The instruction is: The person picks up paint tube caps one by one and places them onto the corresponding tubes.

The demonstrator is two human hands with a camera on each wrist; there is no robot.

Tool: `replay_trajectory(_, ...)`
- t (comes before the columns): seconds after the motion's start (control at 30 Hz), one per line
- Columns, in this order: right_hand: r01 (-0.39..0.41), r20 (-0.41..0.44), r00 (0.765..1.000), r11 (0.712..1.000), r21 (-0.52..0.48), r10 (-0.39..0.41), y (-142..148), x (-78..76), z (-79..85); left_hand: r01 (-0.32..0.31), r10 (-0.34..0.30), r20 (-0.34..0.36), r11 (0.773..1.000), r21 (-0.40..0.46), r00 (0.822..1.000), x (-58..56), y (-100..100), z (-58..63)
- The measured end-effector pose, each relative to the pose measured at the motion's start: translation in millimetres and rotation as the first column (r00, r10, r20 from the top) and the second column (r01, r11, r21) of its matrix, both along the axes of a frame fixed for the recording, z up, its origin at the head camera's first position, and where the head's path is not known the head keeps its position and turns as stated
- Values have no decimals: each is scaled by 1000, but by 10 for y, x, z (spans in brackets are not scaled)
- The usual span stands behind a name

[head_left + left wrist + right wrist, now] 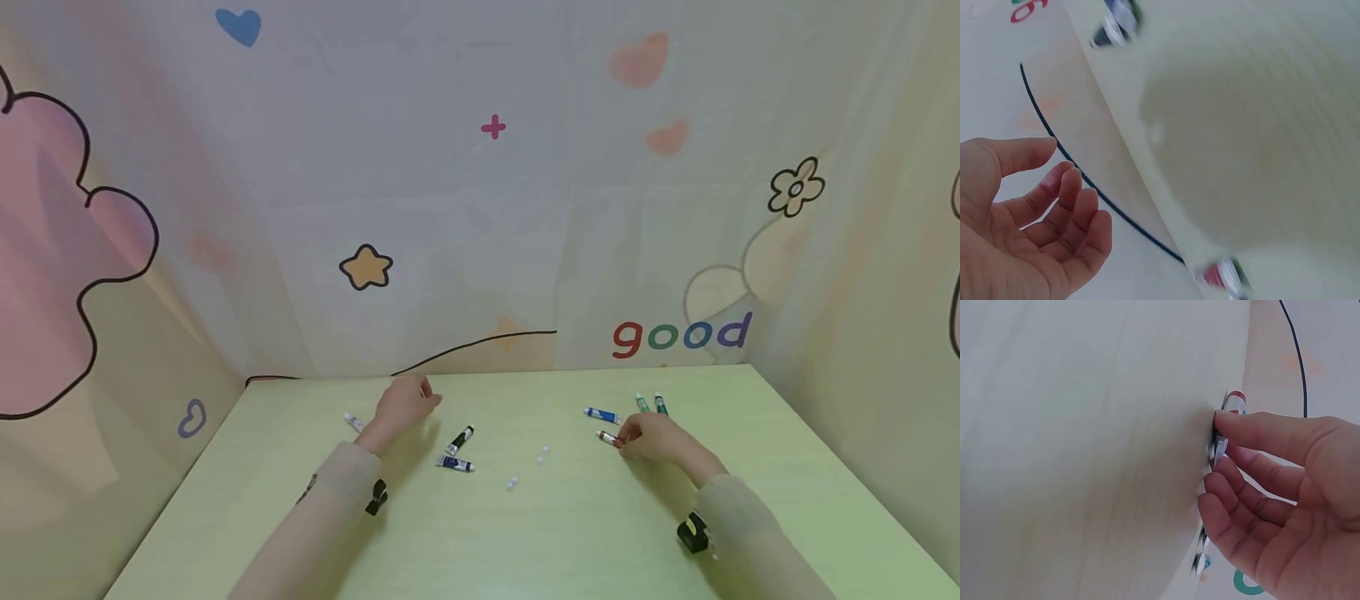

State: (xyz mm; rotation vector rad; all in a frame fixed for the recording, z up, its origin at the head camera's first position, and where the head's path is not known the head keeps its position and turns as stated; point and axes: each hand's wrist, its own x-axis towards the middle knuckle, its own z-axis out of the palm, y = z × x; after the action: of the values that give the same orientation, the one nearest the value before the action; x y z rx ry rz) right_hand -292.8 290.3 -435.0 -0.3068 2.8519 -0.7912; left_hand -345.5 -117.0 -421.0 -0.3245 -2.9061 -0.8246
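My right hand (654, 437) is at the right side of the table. Its thumb and forefinger pinch a small paint tube (1235, 403) with a red band; in the head view the tube's (607, 437) white-capped end points left. Just behind it lies a blue paint tube (602, 415). My left hand (405, 408) is raised over the back of the table, fingers loosely bent, with nothing between thumb and fingertips (1072, 175). Nearest to it are a pale tube (353, 422), partly hidden by the wrist, and a black tube (461, 439).
Two green tubes (642, 403) lie behind my right hand. A dark blue tube (455, 464) is in front of the black one. Small white pieces (512, 483) are scattered mid-table. A printed cloth (450, 208) hangs behind the table (570, 542).
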Motion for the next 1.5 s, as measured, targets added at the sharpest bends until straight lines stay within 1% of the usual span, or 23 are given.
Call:
replay_trajectory(0.13, 5, 10, 1000, 1000, -15, -5, 31, 36, 3, 88, -88, 17, 996, 18, 996, 14, 326, -6)
replay_trajectory(0.23, 12, 13, 1000, 1000, -25, -12, 50, 63, -5, 164, -165, 33, 986, 28, 986, 37, 535, -48)
replay_trajectory(0.3, 17, 16, 1000, 999, -32, -17, 59, 79, -10, 201, -202, 48, 979, 31, 978, 53, 655, -77)
replay_trajectory(0.5, 59, 20, 998, 995, -83, -57, 89, 114, -29, 253, -252, 67, 967, -10, 965, 97, 953, -145)
replay_trajectory(0.63, 80, 31, 997, 992, -97, -77, 103, 135, -37, 294, -290, 84, 955, -29, 953, 137, 1103, -165)
replay_trajectory(0.93, 100, 42, 995, 988, -119, -96, 121, 157, -20, 351, -342, 112, 934, -74, 933, 191, 1369, -183)
replay_trajectory(1.13, 121, 43, 992, 986, -118, -116, 163, 137, -27, 364, -343, 142, 917, -166, 929, 222, 1506, -211)
replay_trajectory(1.27, 125, 39, 992, 985, -122, -121, 182, 134, -29, 371, -342, 173, 910, -185, 924, 255, 1562, -217)
replay_trajectory(1.37, 120, 34, 993, 985, -127, -117, 186, 145, -28, 382, -350, 180, 904, -192, 919, 271, 1587, -230)
replay_trajectory(1.5, 109, 19, 994, 986, -127, -108, 181, 163, -14, 392, -361, 172, 897, -204, 917, 283, 1602, -246)
